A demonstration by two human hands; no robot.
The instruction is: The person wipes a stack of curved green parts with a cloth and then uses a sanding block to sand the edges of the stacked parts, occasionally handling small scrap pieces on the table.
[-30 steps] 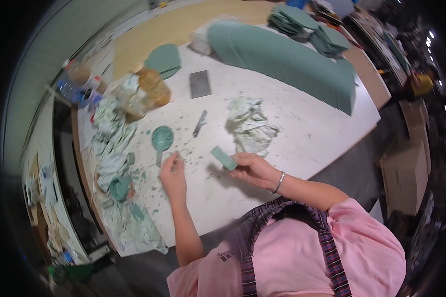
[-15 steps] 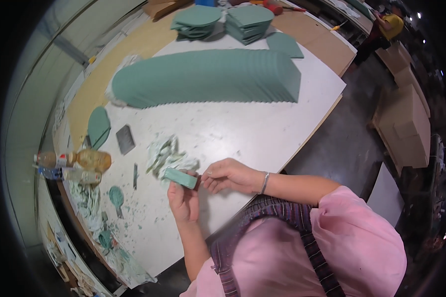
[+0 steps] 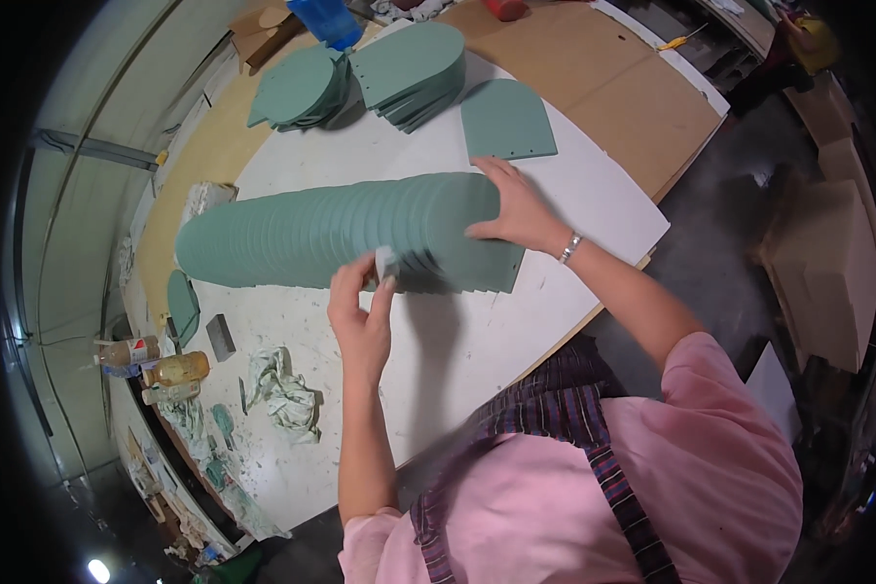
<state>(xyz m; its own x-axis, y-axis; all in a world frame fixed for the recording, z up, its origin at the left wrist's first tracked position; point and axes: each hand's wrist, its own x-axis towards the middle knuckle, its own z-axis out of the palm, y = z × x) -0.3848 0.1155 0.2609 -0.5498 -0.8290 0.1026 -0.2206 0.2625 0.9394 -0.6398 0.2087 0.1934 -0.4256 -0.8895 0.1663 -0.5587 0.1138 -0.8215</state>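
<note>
A long row of overlapping green round-ended panels (image 3: 311,234) lies across the white tabletop. At its right end my right hand (image 3: 526,209) is spread over the last panel, thumb on its face and fingers by its far edge. Whether it presses on the panel I cannot tell. My left hand (image 3: 360,311), held up at the row's near side, pinches a small pale block (image 3: 386,261). Only the block's whitish end shows clearly, and its kind is not plain. A crumpled pale rag (image 3: 287,394) lies on the table left of that hand.
Two stacks of green panels (image 3: 414,73) stand at the back, with a single panel (image 3: 508,119) to their right. A dark grey block (image 3: 220,337) and bottles (image 3: 177,369) are at the left. Cardboard boxes (image 3: 818,263) stand beyond the table's right edge.
Both hands have moved forward from near my body to the panel row, the right one reaching its right end. My left hand has carried the small block along, away from the rag.
</note>
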